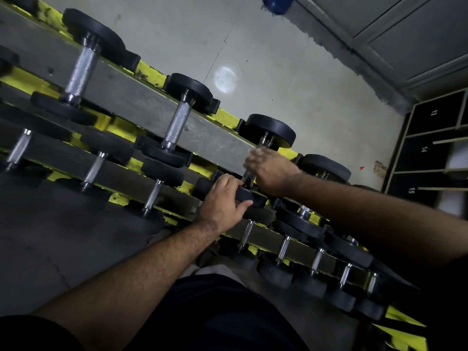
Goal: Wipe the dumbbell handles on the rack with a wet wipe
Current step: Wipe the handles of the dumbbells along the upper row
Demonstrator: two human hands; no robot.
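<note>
A yellow rack holds black dumbbells on three tiers. My right hand is blurred and wrapped around the metal handle of the third dumbbell on the top tier. A pale wet wipe shows at my fingertips against that handle. My left hand grips the near black head of the same dumbbell. Two larger dumbbells with knurled handles lie to the left on the same tier.
Lower tiers carry several smaller dumbbells with thin chrome handles. Behind the rack is a grey concrete wall. Numbered dark lockers stand at the right. My dark clothing fills the bottom.
</note>
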